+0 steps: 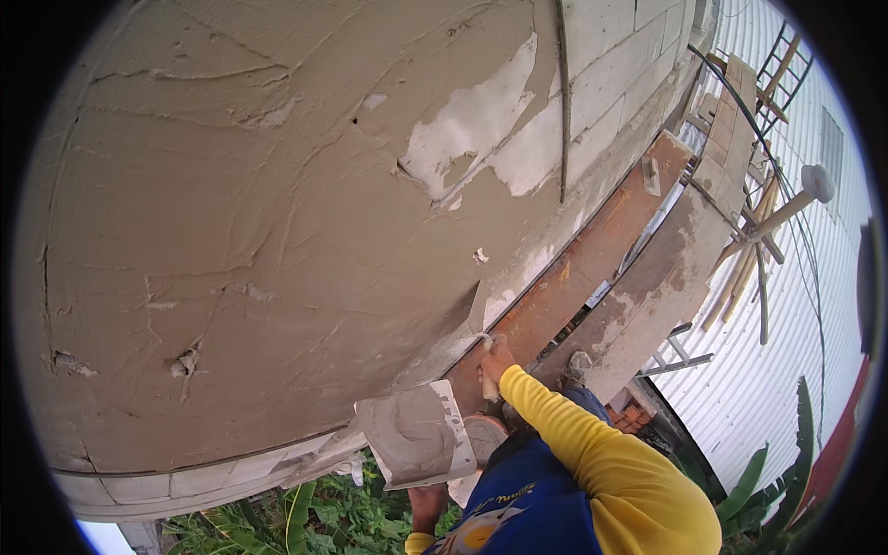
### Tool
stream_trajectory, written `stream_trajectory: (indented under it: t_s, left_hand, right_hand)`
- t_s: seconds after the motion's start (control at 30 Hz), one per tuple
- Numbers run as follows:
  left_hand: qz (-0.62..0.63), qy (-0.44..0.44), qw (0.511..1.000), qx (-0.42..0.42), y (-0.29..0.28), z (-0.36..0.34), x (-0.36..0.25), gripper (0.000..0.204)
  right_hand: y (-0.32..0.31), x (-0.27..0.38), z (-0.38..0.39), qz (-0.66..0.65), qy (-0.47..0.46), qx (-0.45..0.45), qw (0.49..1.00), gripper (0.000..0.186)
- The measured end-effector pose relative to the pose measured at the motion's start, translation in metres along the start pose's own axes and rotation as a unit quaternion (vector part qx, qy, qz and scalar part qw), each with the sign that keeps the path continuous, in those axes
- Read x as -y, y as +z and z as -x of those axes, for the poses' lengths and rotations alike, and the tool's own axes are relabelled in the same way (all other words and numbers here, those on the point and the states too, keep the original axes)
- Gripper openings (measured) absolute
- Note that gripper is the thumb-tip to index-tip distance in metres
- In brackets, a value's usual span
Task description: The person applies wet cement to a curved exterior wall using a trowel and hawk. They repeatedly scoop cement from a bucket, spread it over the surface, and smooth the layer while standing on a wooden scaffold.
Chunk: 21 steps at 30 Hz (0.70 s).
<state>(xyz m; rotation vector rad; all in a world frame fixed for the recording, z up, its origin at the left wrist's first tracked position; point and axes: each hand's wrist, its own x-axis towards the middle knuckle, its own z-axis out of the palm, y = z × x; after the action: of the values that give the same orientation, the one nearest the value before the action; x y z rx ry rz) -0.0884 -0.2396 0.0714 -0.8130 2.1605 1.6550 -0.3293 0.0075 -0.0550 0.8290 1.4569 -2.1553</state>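
My right hand point(497, 359) is closed round the handle of a trowel point(479, 308). The blade is tilted up against the lower part of a wall point(268, 231) coated in wet grey-brown plaster. Below and to the left, a square white hawk point(454, 413) carries a smeared heap of grey mortar point(412, 433). My left hand point(427, 504) supports the hawk from beneath, its fingers mostly hidden by it. Pale bare patches point(472, 125) show through the coat towards the upper right, beside a thin vertical strip point(563, 102) and uncoated blocks point(620, 55).
Scaffold planks point(592, 250) run along the wall's foot, with a small block point(651, 176) lying on them. A round container point(484, 435) stands by my body. Further right are a post point(786, 208), cables, a ladder point(784, 74) and a corrugated roof point(740, 361). Plants point(324, 518) grow below.
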Motion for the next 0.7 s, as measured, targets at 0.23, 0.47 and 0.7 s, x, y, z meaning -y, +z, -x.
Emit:
stream_trajectory:
  t_s: [0.23, 0.47, 0.7]
  left_hand:
    - [-0.021, 0.116, 0.993, 0.02, 0.024, -0.045, -0.014, 0.025]
    - [-0.102, 0.168, 0.976, 0.095, 0.064, -0.071, -0.05, 0.046]
    - [-0.307, 0.275, 0.911, -0.006, 0.105, -0.075, -0.068, 0.044]
  right_hand:
    - [-0.109, 0.079, 0.144, 0.085, -0.078, 0.121, 0.986, 0.03]
    - [-0.195, 0.086, 0.182, 0.531, -0.19, 0.154, 0.811, 0.038]
    - [-0.158, 0.079, 0.146, 0.477, -0.225, 0.203, 0.825, 0.047]
